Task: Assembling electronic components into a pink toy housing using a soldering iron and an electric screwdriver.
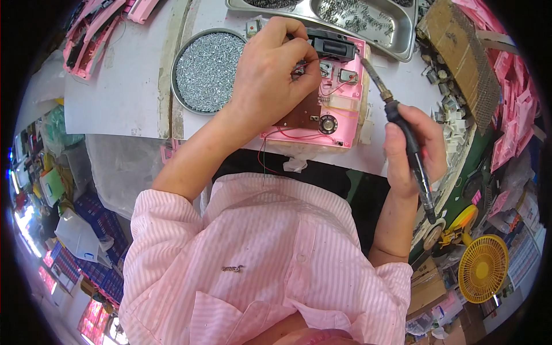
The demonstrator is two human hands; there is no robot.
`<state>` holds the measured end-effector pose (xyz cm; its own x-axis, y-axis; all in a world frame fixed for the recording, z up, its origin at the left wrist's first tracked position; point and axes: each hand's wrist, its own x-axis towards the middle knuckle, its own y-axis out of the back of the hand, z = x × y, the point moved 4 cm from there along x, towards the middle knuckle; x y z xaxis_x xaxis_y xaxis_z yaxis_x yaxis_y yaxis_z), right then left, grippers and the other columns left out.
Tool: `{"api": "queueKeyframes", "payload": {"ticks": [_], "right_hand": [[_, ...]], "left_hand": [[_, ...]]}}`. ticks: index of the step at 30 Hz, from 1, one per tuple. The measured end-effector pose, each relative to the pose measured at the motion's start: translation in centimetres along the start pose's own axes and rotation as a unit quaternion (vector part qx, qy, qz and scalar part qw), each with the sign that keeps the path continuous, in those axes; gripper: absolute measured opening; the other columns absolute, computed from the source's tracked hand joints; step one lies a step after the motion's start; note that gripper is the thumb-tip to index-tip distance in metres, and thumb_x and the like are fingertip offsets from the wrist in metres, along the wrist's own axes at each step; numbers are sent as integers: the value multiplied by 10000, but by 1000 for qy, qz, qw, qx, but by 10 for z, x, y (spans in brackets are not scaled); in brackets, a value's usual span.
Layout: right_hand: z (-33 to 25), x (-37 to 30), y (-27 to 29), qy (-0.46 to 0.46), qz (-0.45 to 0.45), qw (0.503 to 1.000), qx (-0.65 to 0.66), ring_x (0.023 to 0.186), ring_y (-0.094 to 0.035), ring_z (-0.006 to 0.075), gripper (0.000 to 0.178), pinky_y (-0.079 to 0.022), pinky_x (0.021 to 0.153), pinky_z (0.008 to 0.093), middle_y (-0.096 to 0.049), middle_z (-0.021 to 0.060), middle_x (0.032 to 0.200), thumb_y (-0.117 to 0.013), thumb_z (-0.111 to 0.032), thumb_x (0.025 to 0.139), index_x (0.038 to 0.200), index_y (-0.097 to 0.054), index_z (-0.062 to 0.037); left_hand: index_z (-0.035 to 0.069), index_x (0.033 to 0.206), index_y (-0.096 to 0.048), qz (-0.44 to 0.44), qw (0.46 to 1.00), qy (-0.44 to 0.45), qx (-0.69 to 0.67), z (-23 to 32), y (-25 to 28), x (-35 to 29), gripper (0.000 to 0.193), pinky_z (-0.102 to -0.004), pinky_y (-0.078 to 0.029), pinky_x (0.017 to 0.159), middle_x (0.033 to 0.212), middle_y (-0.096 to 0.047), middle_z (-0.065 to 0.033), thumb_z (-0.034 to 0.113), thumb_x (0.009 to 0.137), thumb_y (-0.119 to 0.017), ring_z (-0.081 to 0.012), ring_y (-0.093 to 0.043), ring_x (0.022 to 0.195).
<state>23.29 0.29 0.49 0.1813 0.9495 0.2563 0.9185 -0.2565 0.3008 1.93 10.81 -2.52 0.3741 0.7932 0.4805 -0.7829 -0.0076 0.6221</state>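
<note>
My right hand (415,146) is closed round the dark handle of a soldering iron (409,133). The iron's metal tip reaches the right end of a black block-shaped part (334,49) at the top of a pink plastic casing (352,118); whether they touch I cannot tell. Over the casing's left side, my left hand (273,72) has thumb and fingers pinched together. What sits in that pinch is too hidden to make out. Inside the casing are a brown board (300,115), a small round part (328,124), a little metal-cased part (348,76) and thin red wires.
A round dish (174,86) full of small silvery screws stands left of the casing. Behind it is a metal tray (402,53) holding springs. Cardboard (460,49) and pink plastic parts (514,123) lie at the right, with a yellow fan (483,268) lower down.
</note>
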Motion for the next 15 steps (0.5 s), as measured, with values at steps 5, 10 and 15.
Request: {"api": "queueKeyframes", "payload": {"ticks": [5,10,15], "right_hand": [[5,2,-10,89,-28,994,-55,730,-700,142,294,-534,655,236,-756,119,931,-817,-112,831,1084,-710,-5],[1,6,-18,104,-56,991,-58,681,-679,152,284,-517,613,244,-745,110,883,-808,-94,825,1076,-703,-12],[-2,9,-23,110,-69,989,-69,662,-667,154,281,-504,594,243,-733,104,853,-795,-69,817,1077,-702,-19]], "left_hand": [[36,796,-670,30,1000,6,-7,-1,0,-2,116,-394,-509,711,995,-604,-109,71,722,-752,-298,-623,837],[31,797,-669,49,999,-19,0,-2,0,-2,114,-394,-512,705,992,-606,-113,68,725,-750,-300,-625,832],[28,796,-667,57,998,-19,-9,-3,-1,-2,109,-397,-513,710,983,-606,-117,67,729,-744,-303,-625,832]]}}
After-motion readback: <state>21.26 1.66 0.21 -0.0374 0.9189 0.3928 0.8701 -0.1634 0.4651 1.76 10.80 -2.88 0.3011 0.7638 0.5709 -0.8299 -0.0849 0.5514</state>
